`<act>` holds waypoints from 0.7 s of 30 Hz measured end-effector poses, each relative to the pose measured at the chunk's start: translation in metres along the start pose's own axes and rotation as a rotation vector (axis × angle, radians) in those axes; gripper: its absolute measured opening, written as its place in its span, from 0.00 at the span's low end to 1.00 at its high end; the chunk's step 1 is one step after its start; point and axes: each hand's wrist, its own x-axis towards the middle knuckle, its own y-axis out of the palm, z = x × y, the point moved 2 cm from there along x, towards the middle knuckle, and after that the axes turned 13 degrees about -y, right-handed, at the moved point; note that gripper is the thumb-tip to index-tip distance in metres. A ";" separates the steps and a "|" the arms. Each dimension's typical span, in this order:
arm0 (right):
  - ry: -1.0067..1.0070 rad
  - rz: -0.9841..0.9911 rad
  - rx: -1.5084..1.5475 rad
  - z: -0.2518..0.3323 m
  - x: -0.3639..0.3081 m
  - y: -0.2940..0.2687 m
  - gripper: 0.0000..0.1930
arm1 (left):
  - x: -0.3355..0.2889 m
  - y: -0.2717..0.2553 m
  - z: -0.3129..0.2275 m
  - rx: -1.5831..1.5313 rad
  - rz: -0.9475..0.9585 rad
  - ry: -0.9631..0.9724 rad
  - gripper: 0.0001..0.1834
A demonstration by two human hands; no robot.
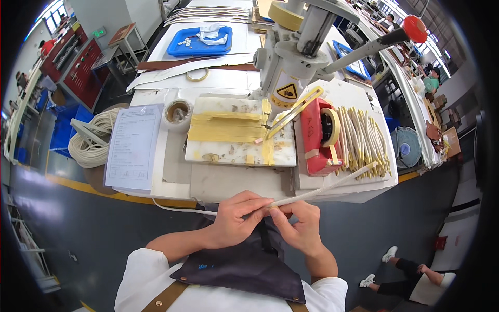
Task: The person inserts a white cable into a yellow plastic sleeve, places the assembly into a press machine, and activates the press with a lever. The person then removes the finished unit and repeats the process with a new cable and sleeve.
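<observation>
Above my apron, just off the table's near edge, my left hand point(239, 216) and my right hand point(299, 223) meet on a white cord point(332, 185). Fingers and thumbs of both are closed on it, side by side. One stretch of the cord slants up to the right, ending beside a bundle of cut cord pieces point(361, 140) with yellow tips. Its other part trails left from my left hand past the table edge. The short span under my fingertips is hidden.
A lever press point(291, 62) stands behind a white board point(208, 151) banded with yellow tape. Right of it sits a red tape dispenser point(314, 161). A cord coil point(93, 143), a paper sheet point(134, 148) and a tape roll point(178, 113) lie left. A blue tray point(179, 51) is farther back.
</observation>
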 end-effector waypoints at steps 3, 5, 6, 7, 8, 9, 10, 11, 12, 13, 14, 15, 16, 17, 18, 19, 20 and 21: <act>0.010 -0.006 0.004 0.001 0.002 0.000 0.08 | -0.001 0.000 0.001 0.015 -0.010 0.021 0.15; 0.019 -0.008 0.012 0.003 0.002 -0.001 0.08 | -0.002 0.000 0.000 0.022 -0.023 0.040 0.15; 0.024 -0.007 0.014 0.003 0.003 -0.001 0.07 | -0.002 0.000 -0.001 0.045 -0.033 0.063 0.15; 0.030 -0.005 0.014 0.003 0.003 -0.001 0.07 | -0.002 0.000 -0.001 0.068 -0.043 0.085 0.15; 0.019 0.004 -0.004 0.003 0.002 -0.002 0.07 | -0.003 0.000 -0.002 0.091 -0.052 0.108 0.16; 0.009 0.013 -0.022 0.003 0.002 -0.003 0.07 | -0.003 0.001 -0.002 0.095 -0.063 0.127 0.16; -0.001 0.022 -0.039 0.003 0.001 -0.004 0.06 | -0.004 0.001 -0.003 0.099 -0.074 0.147 0.16; 0.025 0.031 -0.010 0.003 0.001 -0.005 0.06 | -0.004 0.002 -0.004 0.103 -0.085 0.166 0.16; 0.052 0.041 0.019 0.003 0.002 -0.006 0.05 | -0.004 0.002 -0.004 0.107 -0.092 0.181 0.15; 0.080 0.050 0.048 0.004 0.002 -0.006 0.05 | -0.004 0.003 -0.004 0.110 -0.098 0.196 0.15; 0.078 0.054 0.056 0.004 0.002 -0.008 0.05 | -0.004 0.003 -0.005 0.114 -0.105 0.211 0.15; 0.075 0.060 0.066 0.005 0.002 -0.009 0.05 | -0.005 0.003 -0.005 0.055 -0.084 0.170 0.14; 0.073 0.065 0.075 0.005 0.003 -0.010 0.05 | -0.007 0.003 -0.005 -0.005 -0.062 0.129 0.12; -0.007 0.092 0.040 0.004 0.003 -0.013 0.06 | -0.008 0.003 -0.006 -0.064 -0.041 0.089 0.11; -0.086 0.122 0.008 0.003 0.003 -0.016 0.07 | -0.009 0.003 -0.007 -0.152 0.022 0.010 0.08; -0.165 0.151 -0.023 0.003 0.003 -0.018 0.07 | -0.009 0.002 -0.009 -0.240 0.085 -0.069 0.06; -0.202 0.181 -0.092 0.004 0.004 -0.021 0.08 | -0.008 0.002 -0.009 -0.328 0.147 -0.148 0.04; -0.239 0.210 -0.162 0.009 0.005 -0.023 0.08 | -0.007 0.003 -0.007 -0.410 0.211 -0.215 0.04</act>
